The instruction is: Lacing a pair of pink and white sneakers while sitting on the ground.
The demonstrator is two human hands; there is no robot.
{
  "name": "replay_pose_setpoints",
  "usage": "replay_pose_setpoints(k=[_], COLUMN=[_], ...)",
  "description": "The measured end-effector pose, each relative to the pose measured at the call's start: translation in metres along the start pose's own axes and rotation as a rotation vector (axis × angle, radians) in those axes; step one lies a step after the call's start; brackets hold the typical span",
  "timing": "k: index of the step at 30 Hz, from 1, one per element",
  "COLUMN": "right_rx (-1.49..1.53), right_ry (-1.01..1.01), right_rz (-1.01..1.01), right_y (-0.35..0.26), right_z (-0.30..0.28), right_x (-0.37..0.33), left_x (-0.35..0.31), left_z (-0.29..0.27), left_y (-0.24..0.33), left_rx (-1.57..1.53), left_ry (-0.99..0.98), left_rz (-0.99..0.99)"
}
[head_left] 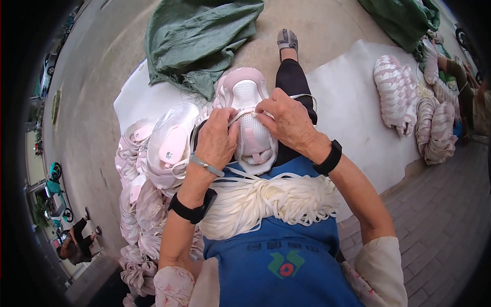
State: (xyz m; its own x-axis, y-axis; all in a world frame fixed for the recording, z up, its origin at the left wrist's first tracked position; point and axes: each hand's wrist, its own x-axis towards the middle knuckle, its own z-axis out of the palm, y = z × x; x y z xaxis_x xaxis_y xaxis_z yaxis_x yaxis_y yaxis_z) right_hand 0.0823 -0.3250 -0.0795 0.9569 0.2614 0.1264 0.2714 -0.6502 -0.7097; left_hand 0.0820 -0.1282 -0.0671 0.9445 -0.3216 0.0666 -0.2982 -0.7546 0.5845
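Note:
A pink and white shoe upper with white mesh lies across my lap between my hands. My left hand is closed at its left side, pinching a white shoelace that crosses the upper. At the other side, my right hand pinches the same lace between thumb and finger. Part of the lace loops out past my right hand over the dark trouser leg. Below the upper, a thick bundle of cream shoelaces rests on my blue apron.
Stacked pink and white shoe uppers stand at my left. More nested uppers lie at the right on a white sheet. A green woven sack is ahead. Another person sits far left; part of someone shows at the far right.

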Motion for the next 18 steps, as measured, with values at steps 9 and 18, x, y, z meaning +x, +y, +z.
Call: replay_pose_setpoints(k=[9, 18], right_rx=[-0.184, -0.406], right_ry=[-0.126, -0.113], right_rz=[-0.095, -0.164], right_y=[-0.006, 0.021], right_z=[-0.015, -0.012], right_x=[0.011, -0.010], left_x=[0.001, 0.006], left_z=[0.002, -0.011], left_y=[-0.013, -0.028], left_rx=[-0.132, -0.018], left_ry=[0.002, 0.014], left_rz=[-0.063, 0.008])
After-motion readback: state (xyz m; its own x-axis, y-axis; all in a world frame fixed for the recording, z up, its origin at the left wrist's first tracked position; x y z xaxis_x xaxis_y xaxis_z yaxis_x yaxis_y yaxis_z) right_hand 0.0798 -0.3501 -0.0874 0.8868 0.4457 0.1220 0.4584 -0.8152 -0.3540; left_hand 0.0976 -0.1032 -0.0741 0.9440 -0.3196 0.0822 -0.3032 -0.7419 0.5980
